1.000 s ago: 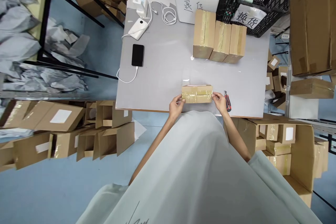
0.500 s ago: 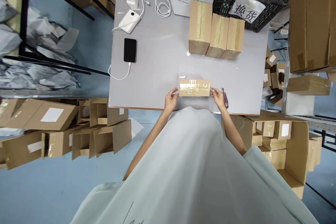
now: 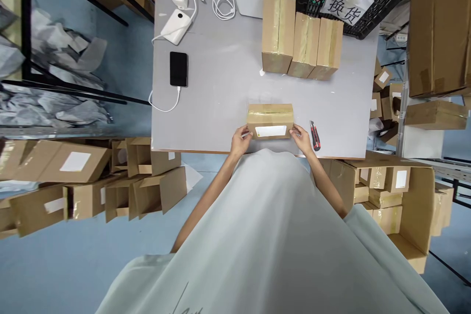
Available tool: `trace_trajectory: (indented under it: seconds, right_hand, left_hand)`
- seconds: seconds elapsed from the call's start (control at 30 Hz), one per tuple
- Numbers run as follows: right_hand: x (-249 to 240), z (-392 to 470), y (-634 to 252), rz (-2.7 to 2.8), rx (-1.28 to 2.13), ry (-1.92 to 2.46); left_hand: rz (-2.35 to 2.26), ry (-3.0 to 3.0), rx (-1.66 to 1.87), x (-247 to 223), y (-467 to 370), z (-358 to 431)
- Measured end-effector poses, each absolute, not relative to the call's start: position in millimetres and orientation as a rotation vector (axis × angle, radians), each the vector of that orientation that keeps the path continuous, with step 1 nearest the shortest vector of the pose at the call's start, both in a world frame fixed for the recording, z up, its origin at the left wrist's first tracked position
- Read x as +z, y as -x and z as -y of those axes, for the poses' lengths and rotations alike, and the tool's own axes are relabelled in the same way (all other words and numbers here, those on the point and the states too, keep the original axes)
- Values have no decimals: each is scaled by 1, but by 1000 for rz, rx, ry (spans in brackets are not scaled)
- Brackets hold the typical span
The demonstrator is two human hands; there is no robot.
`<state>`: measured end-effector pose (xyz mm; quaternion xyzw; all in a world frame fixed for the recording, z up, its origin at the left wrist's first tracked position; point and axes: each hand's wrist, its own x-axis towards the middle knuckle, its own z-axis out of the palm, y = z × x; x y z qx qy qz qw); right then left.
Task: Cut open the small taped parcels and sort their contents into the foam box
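Table point(image 3: 221, 83) | taped brown carton point(image 3: 270, 118), white label point(image 3: 271, 131) | left hand point(image 3: 240, 142), right hand point(image 3: 302, 141) gripping ends

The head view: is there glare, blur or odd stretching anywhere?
In the head view, light falls softly across the grey table, and tape shines faintly on the cardboard carton; also in the head view, the left hand and right hand show no strong blur, while the pale shirt looms large, probably from wide-angle stretching.

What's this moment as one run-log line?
left hand: gripping taped box, left end | right hand: gripping right end | white label: box's near side | utility knife: on table, beside right hand
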<state>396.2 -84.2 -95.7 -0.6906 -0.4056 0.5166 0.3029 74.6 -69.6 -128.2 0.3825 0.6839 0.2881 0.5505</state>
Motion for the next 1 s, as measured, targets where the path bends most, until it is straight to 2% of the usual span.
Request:
trace_trajectory:
  seconds: [0.37,0.67,1.0]
  right_hand:
    - [-99,77,-390,1159,1422,1898]
    - [-106,99,-391,957,1618,1855]
    - [-103,99,-390,943,1619,1840]
  left_hand:
    - [-1625,-847,682,-126,-67,66]
    - [-1524,-828,693,-121,-70,91]
    - [-1555,-763,680,-134,-65,83]
